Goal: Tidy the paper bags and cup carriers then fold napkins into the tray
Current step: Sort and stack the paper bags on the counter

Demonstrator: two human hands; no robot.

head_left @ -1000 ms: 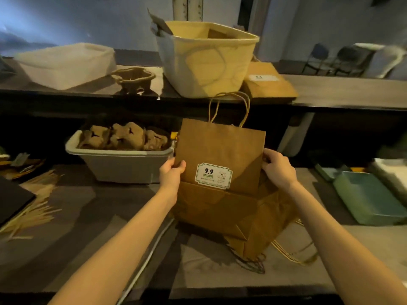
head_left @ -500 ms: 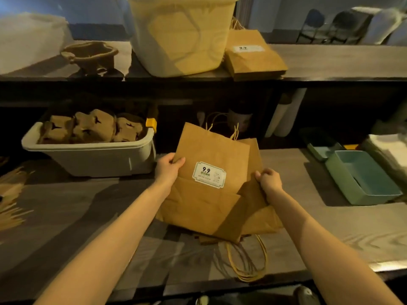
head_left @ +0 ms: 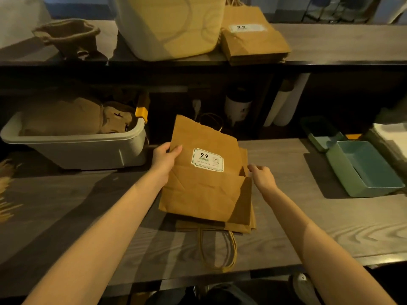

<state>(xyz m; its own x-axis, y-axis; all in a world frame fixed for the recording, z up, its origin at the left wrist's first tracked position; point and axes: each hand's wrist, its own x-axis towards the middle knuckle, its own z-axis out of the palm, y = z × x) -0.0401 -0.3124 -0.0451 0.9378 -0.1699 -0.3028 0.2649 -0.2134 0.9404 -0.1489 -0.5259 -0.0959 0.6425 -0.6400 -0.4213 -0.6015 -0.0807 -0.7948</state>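
Fingers (head_left: 176,148) pinch bag (head_left: 198,190) between bin (head_left: 88,153), tray (head_left: 363,172).

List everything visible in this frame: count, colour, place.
paper bags: small stack, brown, flat on the counter, centre; top one labelled 9.9
second bag stack: brown, upper shelf, right of the tub
tub: one, pale yellow, upper shelf
cup carrier: one, brown, upper shelf, left
bin: one, grey-white, counter left, holding brown cup carriers
trays: two, green, counter right
cup: one, white with dark lid, under the shelf
left hand: grips the top bag's left edge
right hand: at the stack's right edge; grip unclear
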